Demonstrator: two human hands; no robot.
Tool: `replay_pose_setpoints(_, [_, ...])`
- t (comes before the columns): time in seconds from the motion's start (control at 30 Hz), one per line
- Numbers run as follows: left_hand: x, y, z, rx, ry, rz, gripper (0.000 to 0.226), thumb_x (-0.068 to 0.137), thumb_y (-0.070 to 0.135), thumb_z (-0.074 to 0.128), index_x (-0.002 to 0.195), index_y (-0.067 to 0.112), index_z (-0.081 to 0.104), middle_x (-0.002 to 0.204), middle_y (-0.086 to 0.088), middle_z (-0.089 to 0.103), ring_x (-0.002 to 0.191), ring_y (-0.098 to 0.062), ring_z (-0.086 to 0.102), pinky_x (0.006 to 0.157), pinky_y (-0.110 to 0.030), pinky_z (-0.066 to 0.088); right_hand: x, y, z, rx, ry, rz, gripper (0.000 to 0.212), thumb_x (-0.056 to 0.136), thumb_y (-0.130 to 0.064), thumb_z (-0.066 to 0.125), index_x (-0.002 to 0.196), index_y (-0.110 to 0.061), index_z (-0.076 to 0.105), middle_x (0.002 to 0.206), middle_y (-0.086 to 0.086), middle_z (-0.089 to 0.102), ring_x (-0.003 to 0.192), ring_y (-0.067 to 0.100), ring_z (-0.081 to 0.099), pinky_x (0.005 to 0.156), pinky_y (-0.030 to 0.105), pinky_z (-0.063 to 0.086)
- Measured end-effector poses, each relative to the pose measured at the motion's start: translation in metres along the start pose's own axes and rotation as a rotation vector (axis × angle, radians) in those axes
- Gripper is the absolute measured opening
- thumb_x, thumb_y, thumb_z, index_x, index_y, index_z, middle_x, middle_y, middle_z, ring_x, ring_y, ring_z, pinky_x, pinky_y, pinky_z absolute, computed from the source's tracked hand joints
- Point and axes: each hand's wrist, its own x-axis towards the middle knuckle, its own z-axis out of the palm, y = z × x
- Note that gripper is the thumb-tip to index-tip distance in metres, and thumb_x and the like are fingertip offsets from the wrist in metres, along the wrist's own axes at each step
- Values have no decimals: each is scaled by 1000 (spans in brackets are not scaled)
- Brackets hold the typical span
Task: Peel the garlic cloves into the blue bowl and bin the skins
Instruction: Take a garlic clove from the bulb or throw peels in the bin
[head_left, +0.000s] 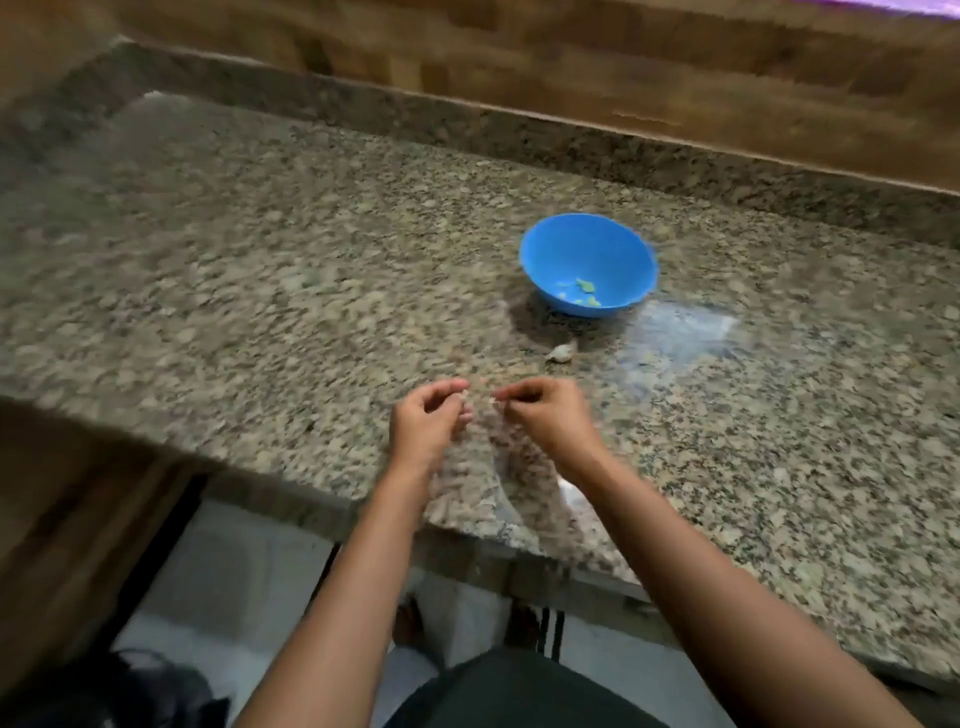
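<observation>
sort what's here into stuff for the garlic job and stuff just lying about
For the job: bowl, cloves in it, loose clove on the counter, garlic bit pinched by left hand and right hand.
Lying about: clear bag, striped thing below.

The person's forearms (332, 597) are bare all the way from the left hand (423, 423) and the right hand (551, 418) back to the lower edge of the view. A dark, plain garment (519, 693) covers the body at bottom centre, its cut lost in blur. Below the near edge of the counter (291, 499) the feet show dimly: the right foot (522, 618) wears a black slide (551, 631) with white stripes, the left foot (410, 621) is too blurred to tell
</observation>
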Motion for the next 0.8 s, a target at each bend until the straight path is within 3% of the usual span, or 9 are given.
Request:
replay_pose_setpoints(0.07, [-12,1,-36,-151,108,-20,15,90,-5,53,87,4,64,75,-6,64,57,-5,62,59,-15,54,-9,-16,31,146,-134,60,9,83,5,64,83,-2,69,72,4,64,66,12,58,72,25,50])
replay_pose_setpoints(0.2, [-39,2,-122,-372,284,3,21,90,-9,50,79,5,61,71,-3,65,50,-2,59,56,-13,52,-31,-39,115,195,-352,84,18,82,10,61,73,-5,64,70,7,64,59,10,59,62,16,50])
replay_pose_setpoints(0.37, [-91,-21,-257,-450,512,18,12,91,-6,51,89,0,61,79,-7,61,52,-1,61,59,-13,52,-83,-51,254,232,-604,145,16,83,15,57,78,1,62,55,2,66,49,6,62,52,15,51])
replay_pose_setpoints(0.43, [-117,-32,-313,-485,609,16,12,92,-6,49,96,-2,60,82,-6,60,51,0,60,58,-13,52,-114,-54,310,239,-696,156,11,81,16,57,84,7,63,59,5,65,51,7,62,55,15,53])
replay_pose_setpoints(0.53, [-150,-47,-390,-503,756,9,16,92,-5,51,86,3,63,78,-6,61,54,-3,61,65,-18,52,-157,-54,389,202,-794,192,9,81,14,59,89,12,62,61,5,65,58,10,63,61,17,54])
replay_pose_setpoints(0.67, [-190,-69,-469,-636,916,-5,13,91,-7,50,89,-2,61,80,-9,61,67,-14,61,67,-19,54,-205,-56,475,88,-914,237,8,81,13,60,90,13,61,55,1,66,60,13,62,63,20,54])
replay_pose_setpoints(0.8, [-216,-92,-520,-734,1048,1,15,90,-10,50,101,-9,59,83,-10,62,68,-13,64,65,-18,56,-238,-57,536,-8,-985,224,20,82,14,59,102,19,60,71,11,62,65,16,60,56,15,54])
